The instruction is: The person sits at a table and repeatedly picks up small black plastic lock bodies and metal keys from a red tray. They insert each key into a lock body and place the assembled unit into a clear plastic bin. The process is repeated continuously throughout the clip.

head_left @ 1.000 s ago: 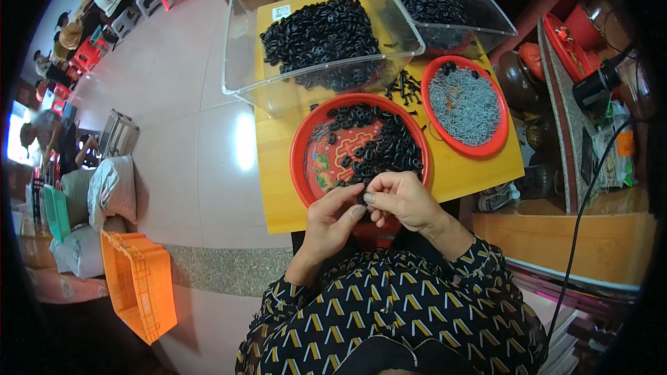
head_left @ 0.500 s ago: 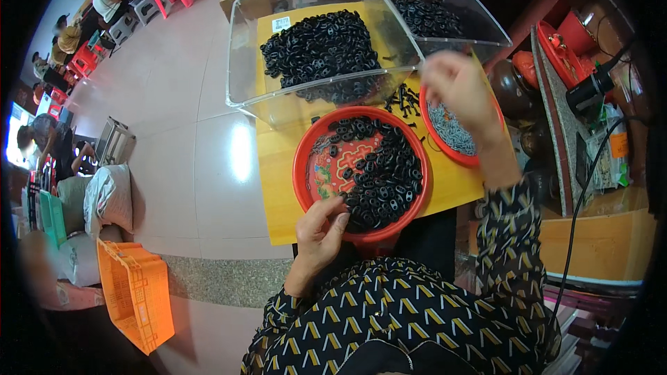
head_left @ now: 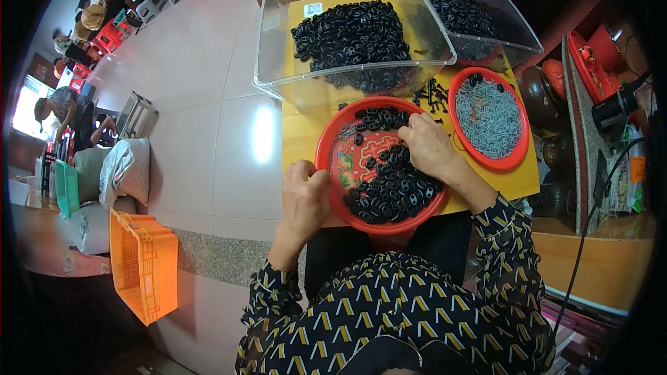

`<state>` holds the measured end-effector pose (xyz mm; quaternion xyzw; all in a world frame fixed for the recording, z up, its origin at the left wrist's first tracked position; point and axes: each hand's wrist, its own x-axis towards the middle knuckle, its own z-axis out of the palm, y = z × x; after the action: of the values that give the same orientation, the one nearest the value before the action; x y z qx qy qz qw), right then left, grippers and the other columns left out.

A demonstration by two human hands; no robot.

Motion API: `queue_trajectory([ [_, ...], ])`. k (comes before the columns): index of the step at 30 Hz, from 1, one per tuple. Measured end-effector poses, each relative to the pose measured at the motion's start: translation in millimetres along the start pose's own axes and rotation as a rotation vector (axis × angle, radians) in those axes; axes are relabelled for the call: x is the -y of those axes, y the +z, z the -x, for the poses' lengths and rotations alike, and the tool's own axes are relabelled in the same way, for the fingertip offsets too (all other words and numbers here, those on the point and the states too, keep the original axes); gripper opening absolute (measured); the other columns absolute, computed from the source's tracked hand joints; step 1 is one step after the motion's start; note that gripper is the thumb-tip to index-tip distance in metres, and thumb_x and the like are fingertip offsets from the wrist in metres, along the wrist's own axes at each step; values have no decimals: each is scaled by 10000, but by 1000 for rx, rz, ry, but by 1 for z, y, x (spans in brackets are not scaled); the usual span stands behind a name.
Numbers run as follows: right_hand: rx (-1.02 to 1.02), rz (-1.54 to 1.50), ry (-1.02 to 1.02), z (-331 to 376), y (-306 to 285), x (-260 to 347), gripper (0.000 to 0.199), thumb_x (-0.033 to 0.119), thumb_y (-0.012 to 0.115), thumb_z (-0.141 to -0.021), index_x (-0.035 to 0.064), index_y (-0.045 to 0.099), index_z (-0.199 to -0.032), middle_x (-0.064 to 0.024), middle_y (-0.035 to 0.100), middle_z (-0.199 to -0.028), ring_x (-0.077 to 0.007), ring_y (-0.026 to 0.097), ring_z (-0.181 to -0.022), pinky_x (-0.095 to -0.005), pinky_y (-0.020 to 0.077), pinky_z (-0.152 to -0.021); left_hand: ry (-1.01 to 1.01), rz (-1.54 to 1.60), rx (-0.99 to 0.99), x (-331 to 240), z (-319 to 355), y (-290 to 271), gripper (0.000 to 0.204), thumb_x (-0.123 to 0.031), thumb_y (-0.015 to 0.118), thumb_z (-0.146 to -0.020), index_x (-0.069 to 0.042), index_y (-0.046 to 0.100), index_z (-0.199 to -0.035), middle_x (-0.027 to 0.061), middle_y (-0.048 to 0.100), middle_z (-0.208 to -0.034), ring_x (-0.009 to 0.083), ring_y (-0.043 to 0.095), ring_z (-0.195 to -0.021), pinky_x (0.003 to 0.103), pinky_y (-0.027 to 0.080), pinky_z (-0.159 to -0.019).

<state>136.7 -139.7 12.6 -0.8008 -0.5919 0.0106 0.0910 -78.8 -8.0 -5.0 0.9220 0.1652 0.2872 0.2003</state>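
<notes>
The right hand (head_left: 431, 149) is down inside the red bowl (head_left: 332, 140), fingers drawn together over the black rings (head_left: 392, 184) at the bowl's one o'clock side; whether a ring is pinched between them, I cannot tell. The left hand (head_left: 304, 198) sits curled against the rim at nine o'clock, fingers bunched, touching the edge. The bowl rests on a yellow table (head_left: 302, 140). At two o'clock from it stands a smaller red dish (head_left: 514, 160) of grey bits. At twelve o'clock a clear bin (head_left: 278, 48) holds a heap of more black rings.
</notes>
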Motion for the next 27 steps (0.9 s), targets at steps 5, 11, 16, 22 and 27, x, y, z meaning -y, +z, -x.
queue_trajectory([
  [5, -48, -75, -5, 0, 12, 0, 91, 1, 533, -675, 11, 559, -761, -147, 501, -799, -306, 493, -818, -390, 429, -718, 70, -334, 342, -3, -22, 1, 63, -102, 595, -625, -52, 606, -661, 108, 514, -743, 267, 505, -736, 374, 378, -619],
  [11, -85, -49, -17, 4, 14, -1, 101, 20, 536, -662, 13, 570, -757, -155, 522, -809, -308, 509, -828, -387, 451, -698, 40, -522, 574, -18, -40, 9, 97, -160, 612, -642, -88, 647, -695, 86, 554, -786, 238, 532, -816, 356, 396, -689],
  [16, -128, -76, 23, 6, 16, 2, 87, 26, 533, -661, 9, 573, -737, -162, 529, -808, -310, 517, -831, -390, 462, -692, 43, -544, 562, -27, -40, 7, 138, -207, 619, -659, -85, 648, -716, 87, 549, -810, 243, 524, -836, 353, 392, -707],
  [22, -326, -381, 24, 22, 4, 11, 35, 24, 511, -723, -3, 501, -744, -185, 515, -784, -353, 520, -780, -419, 438, -664, 115, -632, 468, -21, -30, 18, 225, -284, 637, -652, -77, 619, -738, 78, 513, -803, 237, 485, -818, 350, 369, -683],
  [27, -339, -732, 125, 42, -15, 29, 66, 15, 522, -735, -6, 460, -726, -181, 531, -674, -343, 563, -656, -412, 430, -574, 84, -487, 326, -17, -26, 21, 215, -248, 633, -644, -71, 574, -749, 81, 506, -781, 248, 488, -794, 357, 368, -668],
])
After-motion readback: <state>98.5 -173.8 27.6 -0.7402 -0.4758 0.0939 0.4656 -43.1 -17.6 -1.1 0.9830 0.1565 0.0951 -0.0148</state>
